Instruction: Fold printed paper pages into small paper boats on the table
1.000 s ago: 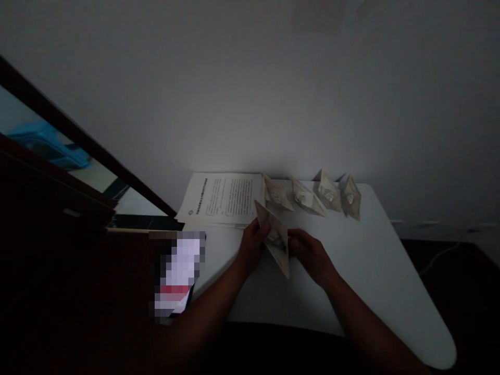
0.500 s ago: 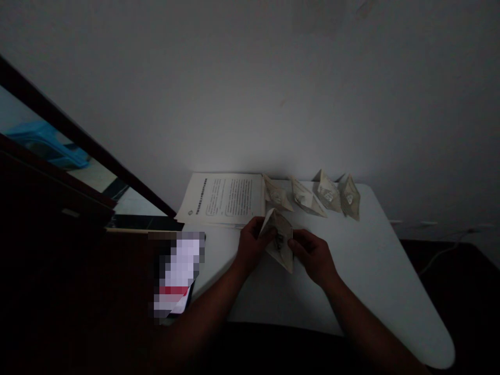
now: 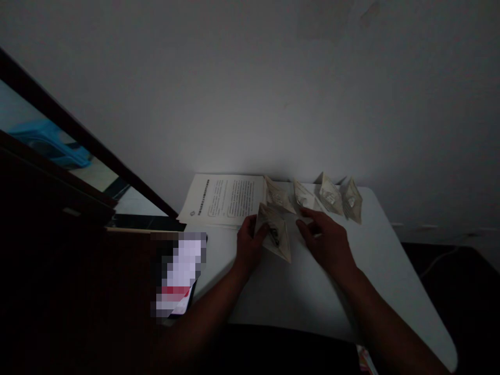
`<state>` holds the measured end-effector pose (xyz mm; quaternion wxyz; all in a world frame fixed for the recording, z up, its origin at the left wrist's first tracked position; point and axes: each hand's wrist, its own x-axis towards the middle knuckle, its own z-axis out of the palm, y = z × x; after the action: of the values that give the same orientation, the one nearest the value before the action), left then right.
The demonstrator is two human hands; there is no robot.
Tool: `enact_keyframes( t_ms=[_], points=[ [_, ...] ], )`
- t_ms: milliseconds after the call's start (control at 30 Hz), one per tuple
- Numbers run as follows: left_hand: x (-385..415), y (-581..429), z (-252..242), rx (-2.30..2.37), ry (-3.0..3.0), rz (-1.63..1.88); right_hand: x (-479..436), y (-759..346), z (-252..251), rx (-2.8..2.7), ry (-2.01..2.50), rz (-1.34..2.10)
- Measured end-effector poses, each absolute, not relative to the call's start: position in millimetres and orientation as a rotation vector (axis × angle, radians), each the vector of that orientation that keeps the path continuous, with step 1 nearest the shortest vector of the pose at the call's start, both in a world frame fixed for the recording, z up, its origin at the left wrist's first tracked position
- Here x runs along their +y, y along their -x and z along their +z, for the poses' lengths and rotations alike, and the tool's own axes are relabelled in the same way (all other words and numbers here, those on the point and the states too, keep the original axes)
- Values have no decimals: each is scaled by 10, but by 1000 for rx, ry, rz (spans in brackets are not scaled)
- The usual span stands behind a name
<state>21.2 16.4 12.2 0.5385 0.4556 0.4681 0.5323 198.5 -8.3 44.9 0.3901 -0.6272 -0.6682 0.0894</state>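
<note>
My left hand (image 3: pixel 249 244) grips a folded paper boat (image 3: pixel 276 235) by its left end, just above the white table (image 3: pixel 375 271). My right hand (image 3: pixel 326 240) has come off that boat; its fingers are stretched out and reach toward the second of several finished paper boats (image 3: pixel 304 197) lined up along the table's far edge. The others in that row are a boat (image 3: pixel 278 196) on the left and two boats (image 3: pixel 330 194) (image 3: pixel 352 198) on the right.
A stack of printed sheets (image 3: pixel 224 200) lies at the table's far left corner against the wall. A lit phone (image 3: pixel 178 276), its screen blurred out, rests on dark wooden furniture (image 3: pixel 78 260) to the left. The room is dim.
Both hands held the folded boat before. My right hand has let go and moved up and right toward the row of boats, while my left hand carried the boat slightly farther away.
</note>
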Motion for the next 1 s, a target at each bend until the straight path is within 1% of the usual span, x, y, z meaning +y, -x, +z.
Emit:
enact_keyframes(
  t_ms=[133,267,333,433,533,600,733,800,1000],
  points=[
    [162,-203,126,1124,-1119,1269,148,-1962,361,-1938,1628,104],
    [172,-182,138,1166,-1114,1256,212,-1966,218,-1849,1562,68],
    [175,-179,151,1191,-1094,1260,154,-1980,200,-1662,1517,153],
    [174,-180,169,1227,-1082,1279,14,-1993,213,-1281,1448,390],
    [175,-180,174,1281,-1080,1299,-103,-1996,224,-1115,1328,490],
    [178,-179,166,1317,-1078,1312,-143,-1995,234,-1182,1260,459],
    [189,-176,135,1322,-1046,1294,-163,-1985,276,-1468,1146,250],
    [194,-173,125,1319,-1041,1296,-166,-1977,289,-1526,1089,166],
    [181,-176,192,1377,-1126,1313,-177,-1971,259,-1608,1064,92]
  ],
)
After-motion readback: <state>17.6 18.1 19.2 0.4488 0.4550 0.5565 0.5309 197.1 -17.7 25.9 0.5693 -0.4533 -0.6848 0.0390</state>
